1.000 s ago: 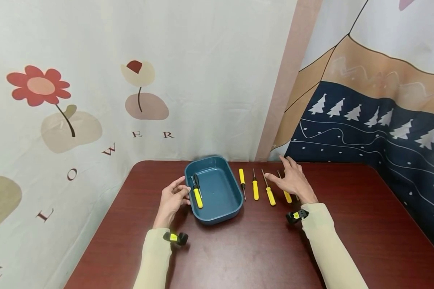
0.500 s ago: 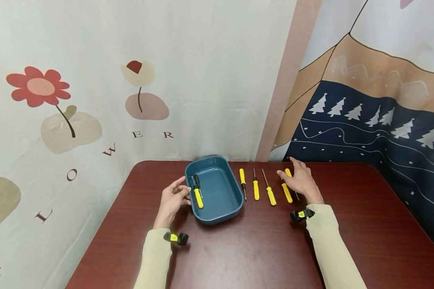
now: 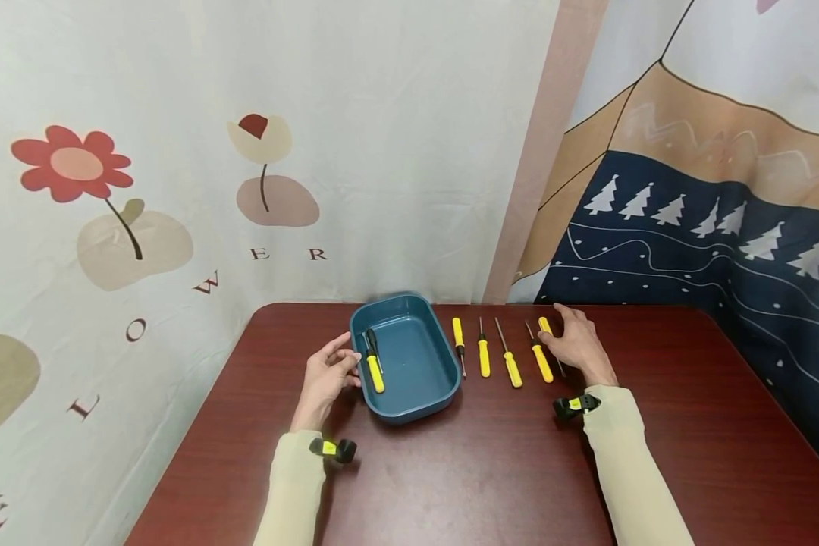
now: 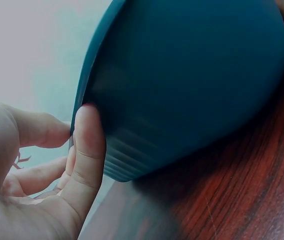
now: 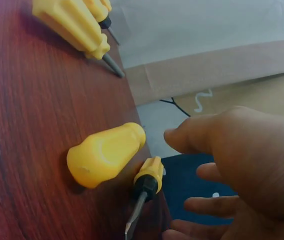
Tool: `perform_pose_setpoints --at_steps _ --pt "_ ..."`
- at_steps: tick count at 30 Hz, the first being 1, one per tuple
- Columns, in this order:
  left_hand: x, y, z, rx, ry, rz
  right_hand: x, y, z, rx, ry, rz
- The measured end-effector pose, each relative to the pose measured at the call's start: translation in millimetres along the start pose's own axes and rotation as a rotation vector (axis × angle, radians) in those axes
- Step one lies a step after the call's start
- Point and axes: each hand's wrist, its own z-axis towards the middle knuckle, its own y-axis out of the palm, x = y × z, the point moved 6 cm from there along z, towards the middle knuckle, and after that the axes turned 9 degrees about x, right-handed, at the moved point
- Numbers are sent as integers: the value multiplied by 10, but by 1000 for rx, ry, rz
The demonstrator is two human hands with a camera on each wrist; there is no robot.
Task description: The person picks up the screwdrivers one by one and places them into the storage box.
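Observation:
My left hand (image 3: 324, 383) pinches the left rim of a blue-green rectangular tray (image 3: 444, 390), thumb and fingers on either side of the wall in the left wrist view. Inside the tray lie a yellow-handled screwdriver (image 3: 375, 375) and a dark-handled one (image 3: 372, 343). At the row's right end, my right hand (image 3: 576, 345) hovers with fingers spread over a screwdriver (image 5: 151, 174) with a yellow handle and black collar. Nothing is held in that hand. Its thumb overlaps the screwdriver in the head view. Just left lies another yellow screwdriver (image 3: 541, 362).
Three more yellow-handled screwdrivers lie between the tray and my right hand: one beside the tray (image 3: 458, 334), a middle one (image 3: 484, 358) and a longer one (image 3: 513, 369). A printed curtain (image 3: 396, 189) hangs right behind the far edge of the brown table (image 3: 437, 478).
My right hand has moved right and slightly down, from above the fourth screwdriver to the rightmost one, uncovering the fourth. My left hand stays at the tray rim.

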Motion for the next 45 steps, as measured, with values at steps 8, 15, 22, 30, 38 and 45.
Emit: perform_pose_setpoints --at_steps 8,15,22,30,38,45 --pt "13 -1 -4 -3 -5 5 44 37 0 -6 30 -11" --pt "7 -1 -13 3 2 10 30 67 14 1 -9 -30" --pt "-19 -3 8 6 2 5 31 115 22 27 22 -55" --pt "-12 2 4 -2 4 -33 23 126 30 43 75 -67" --pt "-2 -1 -11 -5 4 -36 47 121 11 48 105 -40" --pt "0 3 -27 -2 2 -36 65 131 3 53 127 -11"
